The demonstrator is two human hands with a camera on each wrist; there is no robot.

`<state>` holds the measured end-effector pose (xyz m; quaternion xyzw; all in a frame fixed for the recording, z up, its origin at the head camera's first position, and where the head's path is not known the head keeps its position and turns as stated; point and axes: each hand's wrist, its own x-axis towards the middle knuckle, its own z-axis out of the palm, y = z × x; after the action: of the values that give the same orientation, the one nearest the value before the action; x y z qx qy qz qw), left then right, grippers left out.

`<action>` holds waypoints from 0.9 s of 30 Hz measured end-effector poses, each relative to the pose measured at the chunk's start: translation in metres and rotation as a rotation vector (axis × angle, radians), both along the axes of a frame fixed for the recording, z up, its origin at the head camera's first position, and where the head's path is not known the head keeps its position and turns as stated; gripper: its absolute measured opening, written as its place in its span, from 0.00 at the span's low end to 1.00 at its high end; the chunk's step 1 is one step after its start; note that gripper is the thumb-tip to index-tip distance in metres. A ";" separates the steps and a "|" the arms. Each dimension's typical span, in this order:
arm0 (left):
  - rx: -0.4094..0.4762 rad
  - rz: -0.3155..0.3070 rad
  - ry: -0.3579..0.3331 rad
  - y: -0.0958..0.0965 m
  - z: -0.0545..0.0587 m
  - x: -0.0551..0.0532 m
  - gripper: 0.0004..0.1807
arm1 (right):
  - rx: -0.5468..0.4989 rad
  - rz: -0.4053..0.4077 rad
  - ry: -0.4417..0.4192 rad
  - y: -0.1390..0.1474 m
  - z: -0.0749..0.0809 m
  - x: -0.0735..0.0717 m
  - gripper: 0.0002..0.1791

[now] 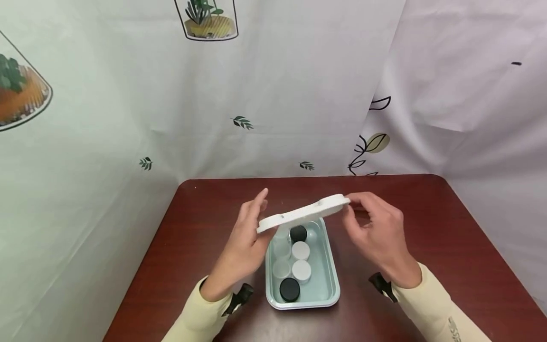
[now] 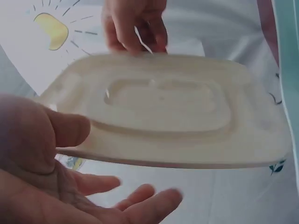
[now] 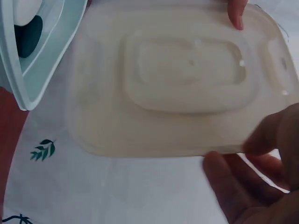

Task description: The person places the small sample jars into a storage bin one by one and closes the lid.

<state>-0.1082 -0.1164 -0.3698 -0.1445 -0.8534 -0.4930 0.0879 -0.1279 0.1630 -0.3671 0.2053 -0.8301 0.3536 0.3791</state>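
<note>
Tilted above the pale green tray (image 1: pixel 326 285) is a white rectangular lid (image 1: pixel 305 213), its right side higher than its left. My right hand (image 1: pixel 380 232) pinches the lid's right edge between thumb and fingers, seen closely in the right wrist view (image 3: pixel 261 172). At the opposite edge my left hand (image 1: pixel 245 242) has its fingers spread and extended, the thumb (image 2: pixel 70 130) overlapping the lid in the left wrist view. Inside the tray lie round pieces: a black one (image 1: pixel 289 289) in front, another black one (image 1: pixel 298 233) behind, two white ones (image 1: pixel 301 261) between, and clear ones (image 1: pixel 281 269) along the left.
The tray stands on a dark red-brown table (image 1: pixel 205 213) with rounded back corners. A white cloth (image 1: pixel 278 95) printed with leaves and hanging plants rises behind the table and along its sides.
</note>
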 end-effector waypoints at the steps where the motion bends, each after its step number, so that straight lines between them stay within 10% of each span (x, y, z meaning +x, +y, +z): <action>1: -0.004 0.009 -0.011 -0.002 0.002 -0.001 0.40 | -0.015 0.007 0.047 -0.001 0.000 0.000 0.08; 7: 0.077 0.066 -0.081 -0.009 0.002 -0.006 0.34 | -0.076 0.111 0.278 -0.008 0.003 0.000 0.13; 14: 0.318 -0.028 -0.085 -0.012 -0.001 -0.007 0.44 | -0.098 0.199 0.353 -0.012 -0.003 0.001 0.18; 20: 0.272 -0.130 -0.035 -0.019 -0.009 -0.007 0.48 | -0.043 0.293 0.156 -0.003 -0.022 0.005 0.12; 27: 0.308 -0.275 -0.028 -0.030 -0.033 -0.004 0.47 | -0.096 0.428 -0.188 0.006 -0.048 0.021 0.36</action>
<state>-0.1119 -0.1468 -0.4023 -0.2377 -0.7414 -0.6268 0.0290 -0.1065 0.1691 -0.4149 0.3246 -0.7817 0.4824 0.2256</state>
